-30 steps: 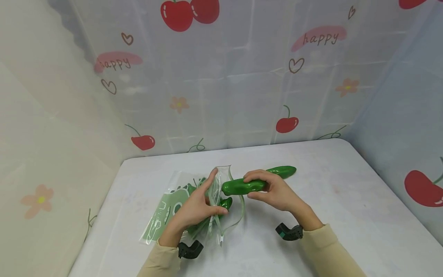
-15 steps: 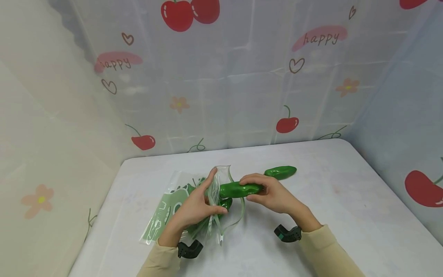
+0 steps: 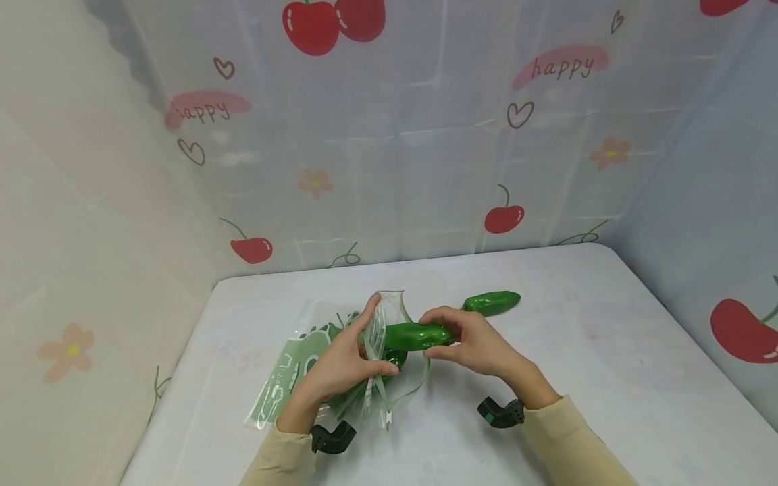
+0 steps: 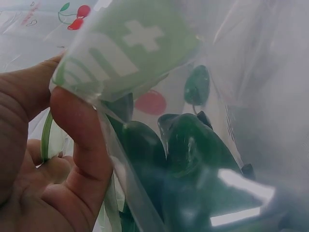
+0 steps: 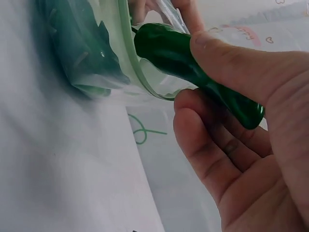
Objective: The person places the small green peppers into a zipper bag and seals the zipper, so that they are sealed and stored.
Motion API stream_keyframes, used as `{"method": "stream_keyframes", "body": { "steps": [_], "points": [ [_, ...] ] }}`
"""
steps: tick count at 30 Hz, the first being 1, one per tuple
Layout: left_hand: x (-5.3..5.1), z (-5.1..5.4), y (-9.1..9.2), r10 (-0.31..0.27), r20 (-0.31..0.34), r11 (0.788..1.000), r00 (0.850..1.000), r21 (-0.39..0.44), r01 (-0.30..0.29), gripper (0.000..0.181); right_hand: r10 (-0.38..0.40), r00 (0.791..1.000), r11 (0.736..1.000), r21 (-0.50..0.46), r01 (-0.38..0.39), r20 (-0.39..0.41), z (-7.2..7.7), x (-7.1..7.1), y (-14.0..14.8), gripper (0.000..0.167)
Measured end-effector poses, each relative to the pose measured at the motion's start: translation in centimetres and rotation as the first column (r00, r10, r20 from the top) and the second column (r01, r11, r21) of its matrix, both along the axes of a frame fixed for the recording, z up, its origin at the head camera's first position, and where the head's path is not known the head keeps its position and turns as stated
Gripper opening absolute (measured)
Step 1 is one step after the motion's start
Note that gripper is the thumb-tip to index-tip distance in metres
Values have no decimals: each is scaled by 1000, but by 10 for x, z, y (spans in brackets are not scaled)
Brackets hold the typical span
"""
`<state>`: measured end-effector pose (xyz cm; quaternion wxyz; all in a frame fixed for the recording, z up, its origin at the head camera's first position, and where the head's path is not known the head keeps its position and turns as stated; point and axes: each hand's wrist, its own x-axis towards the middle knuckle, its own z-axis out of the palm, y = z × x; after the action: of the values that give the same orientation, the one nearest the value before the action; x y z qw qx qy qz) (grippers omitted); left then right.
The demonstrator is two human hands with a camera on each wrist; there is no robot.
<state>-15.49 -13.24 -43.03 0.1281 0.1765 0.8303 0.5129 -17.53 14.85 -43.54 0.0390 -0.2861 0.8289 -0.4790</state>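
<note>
My right hand [image 3: 471,341] grips a glossy green pepper [image 3: 413,336] between thumb and fingers. The pepper's far end lies in the mouth of a clear zip bag [image 3: 282,381] with a green cartoon print. My left hand [image 3: 340,361] holds the bag's mouth, its index finger and thumb spread along the opening. In the left wrist view, curled fingers [image 4: 79,125] hold the bag's edge. Other green peppers [image 4: 188,159] show through the plastic, and one dark green pepper [image 3: 396,358] sits just inside the mouth, below the gripped pepper.
Another green pepper [image 3: 494,302] lies on the white table [image 3: 583,337] beyond my right hand. A pale green zip strip [image 3: 419,385] loops from the bag's mouth, with a white slider [image 3: 389,417] at its lower end. A printed curtain [image 3: 401,169] hangs behind the table.
My right hand has moved left and slightly down, bringing the pepper's end into the bag's mouth. My left hand and the bag have stayed nearly still.
</note>
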Motion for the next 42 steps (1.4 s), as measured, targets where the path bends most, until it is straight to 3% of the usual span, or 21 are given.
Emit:
{"method": "stream_keyframes", "body": {
  "steps": [9, 17, 23, 28, 35, 42],
  "points": [
    [0, -1, -1, -5, -6, 1000, 1000, -10, 5, 121, -25, 999, 999, 46, 26, -36, -3, 1, -5, 45],
    [-2, 0, 2, -19, -8, 1000, 1000, -10, 19, 121, 52, 998, 998, 18, -53, 43, -1, 2, -3, 45],
    [-2, 1, 2, -21, -8, 1000, 1000, -2, 21, 120, 85, 995, 996, 27, -87, 46, 1, 0, -3, 41],
    [-2, 0, 0, -13, -9, 1000, 1000, -15, 13, 121, 68, 996, 997, 29, -69, 50, 2, 0, -8, 34],
    [-1, 1, 0, -9, -24, 999, 1000, -38, 8, 119, 15, 999, 999, 45, -14, -30, 2, 0, -16, 32],
    [-1, 4, 1, -1, -29, 999, 1000, -49, -1, 120, -31, 998, 997, 65, 35, -48, 3, 0, -19, 34]
  ]
}}
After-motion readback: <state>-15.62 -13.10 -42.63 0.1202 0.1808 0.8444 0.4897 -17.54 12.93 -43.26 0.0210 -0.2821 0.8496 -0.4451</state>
